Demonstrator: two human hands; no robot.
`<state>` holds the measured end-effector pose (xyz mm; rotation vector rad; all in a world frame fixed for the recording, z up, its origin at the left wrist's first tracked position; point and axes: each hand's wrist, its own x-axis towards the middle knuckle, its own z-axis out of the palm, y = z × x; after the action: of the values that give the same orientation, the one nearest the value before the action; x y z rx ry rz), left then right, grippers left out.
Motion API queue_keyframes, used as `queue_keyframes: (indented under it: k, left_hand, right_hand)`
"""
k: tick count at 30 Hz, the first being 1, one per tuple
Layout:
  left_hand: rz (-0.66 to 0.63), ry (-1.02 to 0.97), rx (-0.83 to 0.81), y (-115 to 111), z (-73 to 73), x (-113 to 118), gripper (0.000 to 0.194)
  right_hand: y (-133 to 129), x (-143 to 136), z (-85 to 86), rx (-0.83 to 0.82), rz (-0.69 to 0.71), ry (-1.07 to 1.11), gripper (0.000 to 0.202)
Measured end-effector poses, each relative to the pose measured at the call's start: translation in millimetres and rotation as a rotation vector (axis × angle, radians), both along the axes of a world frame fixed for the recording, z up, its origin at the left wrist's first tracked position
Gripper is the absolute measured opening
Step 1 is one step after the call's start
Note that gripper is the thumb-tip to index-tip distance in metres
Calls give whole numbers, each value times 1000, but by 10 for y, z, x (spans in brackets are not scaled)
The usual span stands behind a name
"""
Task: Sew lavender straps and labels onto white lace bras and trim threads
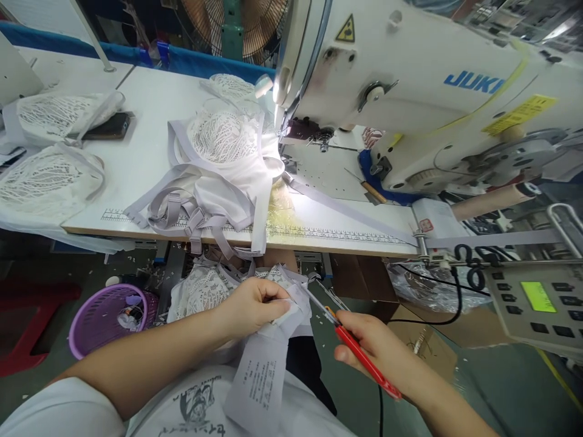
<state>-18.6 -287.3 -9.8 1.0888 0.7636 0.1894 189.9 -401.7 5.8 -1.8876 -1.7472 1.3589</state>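
My left hand [255, 308] pinches the edge of a white lace bra [200, 290] over my lap. A long white care label [259, 376] with printed text hangs below my fingers. In my right hand [373, 346] is a red-handled tool [359, 358] with a slim metal front end, pointing at the fabric beside my left fingers. Its exact kind and whether the tip touches the cloth cannot be made out. On the table above lies another white bra [223, 136], its straps bunched at the front edge, next to the sewing machine's [387, 67] needle area.
More lace cups [50, 176] lie at the left by a dark phone [109, 126]. A pale elastic band [346, 206] runs from the machine area to a guide at the right. A purple basket [107, 318] stands below left, a control panel [540, 303] at right. Behind is a fan [232, 30].
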Motion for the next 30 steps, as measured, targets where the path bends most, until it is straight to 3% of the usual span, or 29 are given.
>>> queue_keyframes:
  k: [6,10,13,18,24,27,30]
  left_hand:
    - [45,-16,3,27,17,-11,22]
    - [90,-33,12,33,-15,-3,23]
    - [114,-32,12,23,-53,-12,25]
    - [149,-46,61,0,-68,-76,26]
    - [109,-13,6,-33,-69,-145,29]
    - [72,6,18,-27,-80,-152,28]
    - [32,23,94,-9,-91,-153,24]
  right_hand:
    - [-114,-260,-145,498,-62,36,19]
    - [-180,-547,-416,796,55,32,28]
    - [-135,-711,-529,923,47,4,30]
    - [-17,-709,-400,769,-96,185,27]
    - [126,-519,-278,502,-540,301,18]
    - [197,-534,-314,319,-569,442,25]
    - [217,-565,-334,276,-573,507,29]
